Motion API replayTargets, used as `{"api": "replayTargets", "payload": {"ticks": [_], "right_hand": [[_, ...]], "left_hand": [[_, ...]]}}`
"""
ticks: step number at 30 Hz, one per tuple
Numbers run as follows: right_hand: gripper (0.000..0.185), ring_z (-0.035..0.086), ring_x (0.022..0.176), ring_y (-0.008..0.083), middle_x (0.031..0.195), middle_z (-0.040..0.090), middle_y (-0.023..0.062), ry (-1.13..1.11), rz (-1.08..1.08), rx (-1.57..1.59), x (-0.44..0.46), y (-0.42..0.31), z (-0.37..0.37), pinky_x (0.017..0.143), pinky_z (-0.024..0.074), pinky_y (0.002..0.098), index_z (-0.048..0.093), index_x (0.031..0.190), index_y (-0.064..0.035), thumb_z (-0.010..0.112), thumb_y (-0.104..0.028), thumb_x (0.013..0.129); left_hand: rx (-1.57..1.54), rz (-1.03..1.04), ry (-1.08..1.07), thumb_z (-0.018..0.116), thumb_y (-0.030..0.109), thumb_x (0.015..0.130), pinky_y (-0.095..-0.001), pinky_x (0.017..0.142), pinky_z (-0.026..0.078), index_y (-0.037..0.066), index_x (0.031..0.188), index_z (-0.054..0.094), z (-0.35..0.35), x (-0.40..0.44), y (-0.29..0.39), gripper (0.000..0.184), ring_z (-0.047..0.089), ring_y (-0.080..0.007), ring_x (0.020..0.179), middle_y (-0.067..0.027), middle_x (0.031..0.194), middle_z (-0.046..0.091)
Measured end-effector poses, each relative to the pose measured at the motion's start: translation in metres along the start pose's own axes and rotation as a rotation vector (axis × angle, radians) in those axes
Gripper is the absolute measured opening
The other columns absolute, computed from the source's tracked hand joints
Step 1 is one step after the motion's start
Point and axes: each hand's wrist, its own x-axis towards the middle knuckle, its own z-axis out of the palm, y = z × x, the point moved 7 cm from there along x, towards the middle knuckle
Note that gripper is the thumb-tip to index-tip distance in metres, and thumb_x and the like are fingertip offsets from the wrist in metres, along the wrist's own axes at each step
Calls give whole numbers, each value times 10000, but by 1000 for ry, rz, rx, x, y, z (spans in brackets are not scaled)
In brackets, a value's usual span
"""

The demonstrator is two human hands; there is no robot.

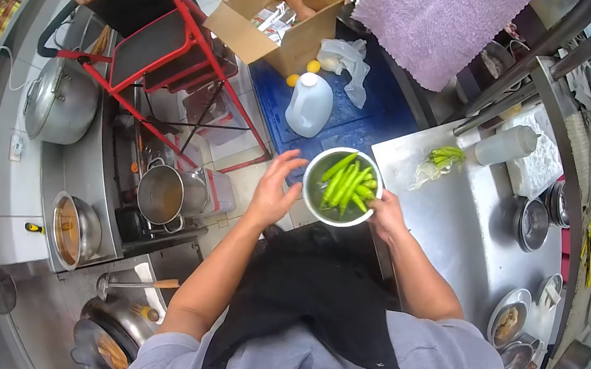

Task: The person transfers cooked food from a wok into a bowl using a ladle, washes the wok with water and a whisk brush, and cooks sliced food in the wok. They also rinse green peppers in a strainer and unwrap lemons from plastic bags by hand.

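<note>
A metal bowl (314,202) of long green chili peppers (347,184) is held up in front of my body. My right hand (389,216) grips its rim on the right, thumb and fingers closed over the edge. On the other side, my left hand (279,186) is open with its fingers spread, close to the bowl's left wall; whether the thumb touches it I cannot tell. More green chilies (445,156) lie in a clear plastic bag on the steel counter (431,215) to the right.
Beyond the bowl, a white plastic jug (309,109) stands on a blue lid (269,106). Another person's hand (305,12) reaches into a cardboard box (297,56); their other hand is by a red step stool (167,112). Pots (161,193) stand at left.
</note>
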Motion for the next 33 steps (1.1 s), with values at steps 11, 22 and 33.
{"api": "replayTargets", "payload": {"ticks": [11,22,33], "right_hand": [[301,697,908,299,1097,666,163,638,-207,279,-61,6,-138,692,595,429,541,1197,0,492,-20,901],[257,623,1063,322,1205,590,134,966,-468,846,-80,48,-123,945,508,509,475,1232,-40,521,-122,992],[412,696,822,252,1049,652,187,-4,-286,563,-10,-87,-23,585,578,296,536,1216,8,519,-353,1016]], "left_hand": [[-156,-295,154,614,49,867,-349,944,482,48,1202,603,-87,30,-215,335,597,-217,1102,-80,1129,642],[-264,-134,-10,584,-17,894,-314,983,455,16,1200,607,-52,222,-180,309,606,-188,1096,-85,1157,650],[177,-18,-312,672,82,830,-363,968,481,36,1274,583,77,379,-184,456,615,-277,1146,-166,1232,636]]}}
